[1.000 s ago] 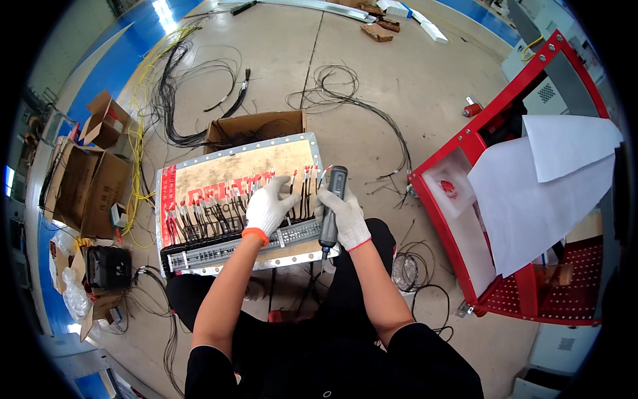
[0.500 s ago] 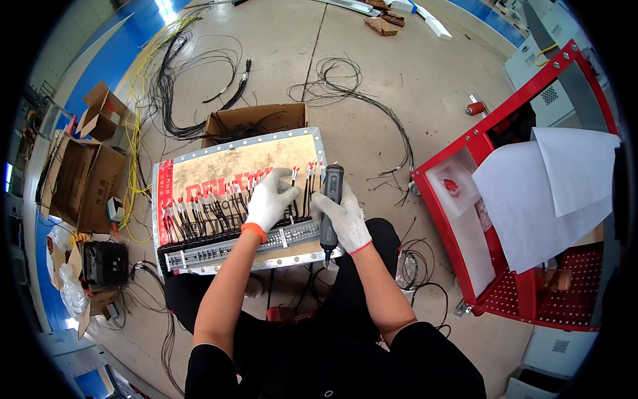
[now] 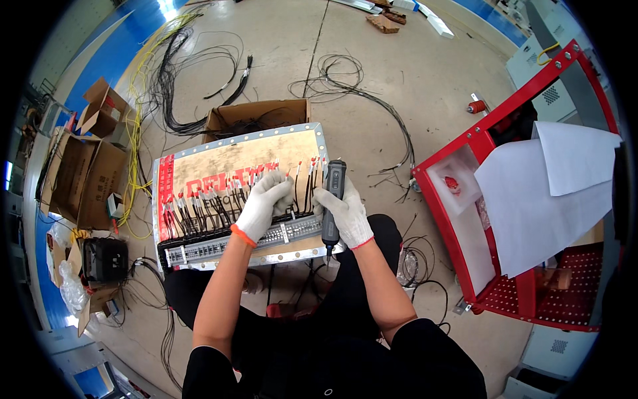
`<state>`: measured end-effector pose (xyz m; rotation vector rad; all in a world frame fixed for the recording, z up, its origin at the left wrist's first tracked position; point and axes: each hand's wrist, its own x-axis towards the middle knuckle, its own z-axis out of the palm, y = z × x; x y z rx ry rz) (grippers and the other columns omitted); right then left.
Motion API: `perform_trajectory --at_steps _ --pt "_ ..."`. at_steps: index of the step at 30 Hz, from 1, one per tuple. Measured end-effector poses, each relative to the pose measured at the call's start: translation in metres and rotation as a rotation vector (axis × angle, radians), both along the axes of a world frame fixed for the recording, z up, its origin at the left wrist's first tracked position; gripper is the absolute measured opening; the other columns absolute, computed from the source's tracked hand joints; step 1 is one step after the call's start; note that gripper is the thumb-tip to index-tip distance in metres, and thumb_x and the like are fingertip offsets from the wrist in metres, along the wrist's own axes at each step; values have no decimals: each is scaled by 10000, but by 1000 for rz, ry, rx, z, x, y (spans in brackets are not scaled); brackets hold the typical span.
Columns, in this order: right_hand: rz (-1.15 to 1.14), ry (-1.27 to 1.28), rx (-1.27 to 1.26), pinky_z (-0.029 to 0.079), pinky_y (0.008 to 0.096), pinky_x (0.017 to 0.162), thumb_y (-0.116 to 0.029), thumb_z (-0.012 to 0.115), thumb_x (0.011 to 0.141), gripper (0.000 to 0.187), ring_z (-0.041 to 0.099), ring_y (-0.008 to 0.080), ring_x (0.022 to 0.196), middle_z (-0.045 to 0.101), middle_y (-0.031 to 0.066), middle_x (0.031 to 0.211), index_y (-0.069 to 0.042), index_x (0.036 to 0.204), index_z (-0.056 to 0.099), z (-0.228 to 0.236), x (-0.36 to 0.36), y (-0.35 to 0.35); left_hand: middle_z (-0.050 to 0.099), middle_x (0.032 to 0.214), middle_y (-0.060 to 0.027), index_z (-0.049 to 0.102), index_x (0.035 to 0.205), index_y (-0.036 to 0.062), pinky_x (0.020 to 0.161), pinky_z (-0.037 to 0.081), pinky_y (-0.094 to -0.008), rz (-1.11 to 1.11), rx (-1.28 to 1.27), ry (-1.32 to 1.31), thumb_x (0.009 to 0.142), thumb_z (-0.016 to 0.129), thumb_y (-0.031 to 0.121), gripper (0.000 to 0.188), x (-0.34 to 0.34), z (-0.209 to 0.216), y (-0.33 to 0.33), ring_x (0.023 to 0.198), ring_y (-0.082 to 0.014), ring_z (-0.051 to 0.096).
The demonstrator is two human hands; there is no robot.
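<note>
My right hand (image 3: 348,213), in a white glove, is wrapped round a dark grey electric screwdriver (image 3: 330,229), whose bit points down past the near edge of the board. My left hand (image 3: 267,201), also gloved, is closed with thumb and fingertips together on a thin black wire, its red tip just showing above them. A row of black wires (image 3: 199,211) with white sleeves and red ends stands up along a terminal strip (image 3: 219,251). Both lie on a cardboard-covered board (image 3: 232,151) with a metal rim, over my knees.
An open cardboard box (image 3: 259,116) stands behind the board. Black cable bundles (image 3: 174,106) and yellow cable (image 3: 136,100) lie on the floor. At right is a red metal cart (image 3: 458,143) with white sheets (image 3: 518,193) over it. Cartons (image 3: 100,173) and a black case (image 3: 105,261) are at left.
My left hand has moved slightly down, and its spread fingers have drawn together on a wire. The right hand and screwdriver have shifted only a little.
</note>
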<state>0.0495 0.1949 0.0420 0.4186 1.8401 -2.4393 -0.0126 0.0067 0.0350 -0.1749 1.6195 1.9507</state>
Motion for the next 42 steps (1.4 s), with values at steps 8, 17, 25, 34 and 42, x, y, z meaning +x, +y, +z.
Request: perform_trajectory --at_steps 8,17,25,34,42 --pt "35 -2 63 529 287 604 -145 664 906 305 624 127 646 629 66 810 17 1110 506 -4 -2 -3 700 1018 -90 597 1209 14 763 524 -260 -164 91 -95 917 689 107 320 -7 -14 -15 841 -132 651" --pt "83 -46 242 562 308 595 -163 680 884 341 688 152 662 670 117 838 52 1103 530 -4 -5 -4 668 891 -65 609 1217 -48 700 515 -269 -236 -440 250 814 768 55 446 -2 -14 6 778 -135 626" --pt "165 143 739 561 433 733 -277 742 778 495 703 390 776 681 249 871 45 1097 543 -19 -9 -1 688 867 -8 694 1056 4 578 452 -199 -328 -192 97 903 732 147 213 -20 -14 -2 673 -59 585" --pt "124 159 822 543 515 727 -266 753 774 554 671 467 826 671 283 858 23 1160 480 -9 -2 -14 668 763 -15 699 935 -3 559 438 -208 -113 -142 56 849 757 107 151 -6 -17 8 629 -83 583" --pt "110 2 917 538 509 735 -231 750 767 540 667 475 819 657 299 828 54 1128 466 -6 -6 -25 720 764 -96 729 932 -2 714 542 -311 -135 -498 321 861 735 176 192 -9 -16 8 707 -186 682"
